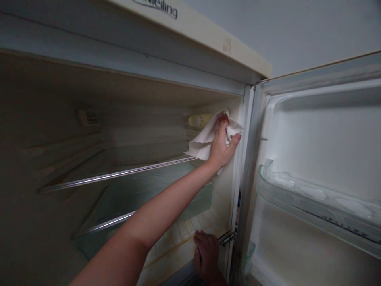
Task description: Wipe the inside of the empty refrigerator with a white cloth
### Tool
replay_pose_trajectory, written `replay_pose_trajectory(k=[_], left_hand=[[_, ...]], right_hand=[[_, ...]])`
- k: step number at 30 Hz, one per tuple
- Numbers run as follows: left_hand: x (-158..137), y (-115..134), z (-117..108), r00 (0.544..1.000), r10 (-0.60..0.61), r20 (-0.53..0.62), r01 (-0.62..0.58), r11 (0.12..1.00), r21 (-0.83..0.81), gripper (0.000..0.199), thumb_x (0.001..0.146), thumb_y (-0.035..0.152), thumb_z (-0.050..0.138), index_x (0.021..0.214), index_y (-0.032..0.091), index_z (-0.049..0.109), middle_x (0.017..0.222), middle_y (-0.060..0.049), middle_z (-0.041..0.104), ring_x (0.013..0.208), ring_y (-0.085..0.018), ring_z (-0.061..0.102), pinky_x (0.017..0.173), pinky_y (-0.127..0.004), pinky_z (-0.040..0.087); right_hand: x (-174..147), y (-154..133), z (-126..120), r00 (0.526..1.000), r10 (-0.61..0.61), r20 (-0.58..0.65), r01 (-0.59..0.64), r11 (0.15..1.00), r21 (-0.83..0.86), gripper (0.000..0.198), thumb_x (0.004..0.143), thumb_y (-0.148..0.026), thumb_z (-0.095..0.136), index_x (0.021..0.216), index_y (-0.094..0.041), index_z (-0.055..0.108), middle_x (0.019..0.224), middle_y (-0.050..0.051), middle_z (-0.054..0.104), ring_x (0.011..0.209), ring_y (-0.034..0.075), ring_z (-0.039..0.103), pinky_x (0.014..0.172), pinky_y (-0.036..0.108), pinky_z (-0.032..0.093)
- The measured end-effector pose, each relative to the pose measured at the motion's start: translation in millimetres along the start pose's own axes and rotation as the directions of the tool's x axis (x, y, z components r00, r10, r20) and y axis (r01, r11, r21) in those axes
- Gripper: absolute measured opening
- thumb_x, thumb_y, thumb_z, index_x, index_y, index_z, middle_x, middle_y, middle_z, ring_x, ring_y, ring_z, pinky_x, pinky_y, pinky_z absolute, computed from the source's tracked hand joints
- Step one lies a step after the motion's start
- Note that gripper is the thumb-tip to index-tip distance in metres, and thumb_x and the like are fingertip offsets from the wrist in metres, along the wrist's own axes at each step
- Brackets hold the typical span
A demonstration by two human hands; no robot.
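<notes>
My left hand (pixel 222 145) reaches across into an open refrigerator and presses a thin white cloth (pixel 202 147) against the upper right inner wall. The thumb points right, apart from the fingers, and the cloth is bunched under them with a loose flap hanging to the left. Just left of the cloth is a yellowish lamp and dial housing (pixel 196 120), partly covered by it. Lower down, my right hand (pixel 206 252) rests near the bottom right front edge of the compartment, by a metal hinge (pixel 228 237). Its fingers lie close together, with nothing visible in them.
Glass shelves with metal front trims (pixel 119 173) cross the compartment (pixel 149 131). The refrigerator door (pixel 321 131) stands open on the right, with a clear door rack (pixel 315 206). Yellowish stains mark the ribbed lower surface (pixel 178 234). A vent (pixel 91 118) sits at the back left.
</notes>
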State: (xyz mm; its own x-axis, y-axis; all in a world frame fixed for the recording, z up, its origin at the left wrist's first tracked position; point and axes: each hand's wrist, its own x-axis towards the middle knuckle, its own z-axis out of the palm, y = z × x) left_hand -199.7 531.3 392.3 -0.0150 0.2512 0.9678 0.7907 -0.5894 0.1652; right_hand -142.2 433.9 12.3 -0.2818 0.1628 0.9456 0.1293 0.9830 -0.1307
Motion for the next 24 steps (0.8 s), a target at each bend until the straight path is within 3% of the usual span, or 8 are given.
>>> replay_pose_trajectory(k=[6,14,17,20,24], left_hand=[[5,-6,-6,1.000,0.008,-0.008,-0.007,0.997,0.078,0.069,0.099,0.075,0.036,0.145,0.025,0.046,0.163,-0.014,0.040,0.155,-0.027,0.033,0.128,-0.052,0.028],[14,4,-24,0.999,0.023,0.031,-0.023,0.999,0.025,0.079,0.090,0.083,0.047,0.137,0.020,0.055,0.158,-0.015,0.047,0.150,-0.031,0.041,0.128,-0.051,0.032],[17,8,-31,0.998,0.029,0.060,-0.031,0.999,0.020,0.069,0.093,0.079,0.047,0.132,0.023,0.059,0.155,-0.011,0.051,0.148,-0.030,0.044,0.127,-0.050,0.034],[17,8,-33,0.995,0.051,0.084,-0.054,0.998,0.033,0.063,0.097,0.072,0.048,0.136,0.023,0.057,0.157,-0.012,0.049,0.151,-0.028,0.040,0.128,-0.049,0.032],[9,7,-28,0.990,0.069,0.123,-0.070,0.998,0.005,0.078,0.096,0.070,0.052,0.153,0.017,0.042,0.166,-0.019,0.033,0.158,-0.030,0.026,0.130,-0.050,0.023]], right_hand=[[-2,0,2,1.000,0.000,-0.006,0.000,1.000,-0.005,0.042,0.088,-0.011,0.044,0.123,-0.020,0.065,0.119,0.008,0.075,0.112,0.022,0.069,0.095,0.041,0.049],[-8,3,6,1.000,0.003,0.021,-0.003,1.000,0.005,0.042,0.088,-0.012,0.045,0.126,-0.018,0.064,0.121,0.009,0.074,0.113,0.023,0.068,0.095,0.043,0.049],[-9,4,6,1.000,-0.004,0.007,0.004,1.000,0.007,0.041,0.089,-0.012,0.046,0.125,-0.018,0.064,0.121,0.010,0.074,0.114,0.024,0.068,0.094,0.044,0.049],[-9,4,5,1.000,-0.010,0.007,0.010,1.000,0.002,0.040,0.090,-0.012,0.046,0.125,-0.019,0.064,0.122,0.010,0.073,0.115,0.024,0.067,0.094,0.043,0.048],[-7,2,3,1.000,-0.008,0.004,0.008,1.000,-0.005,0.040,0.090,-0.010,0.044,0.124,-0.019,0.064,0.121,0.009,0.073,0.114,0.023,0.067,0.095,0.042,0.046]])
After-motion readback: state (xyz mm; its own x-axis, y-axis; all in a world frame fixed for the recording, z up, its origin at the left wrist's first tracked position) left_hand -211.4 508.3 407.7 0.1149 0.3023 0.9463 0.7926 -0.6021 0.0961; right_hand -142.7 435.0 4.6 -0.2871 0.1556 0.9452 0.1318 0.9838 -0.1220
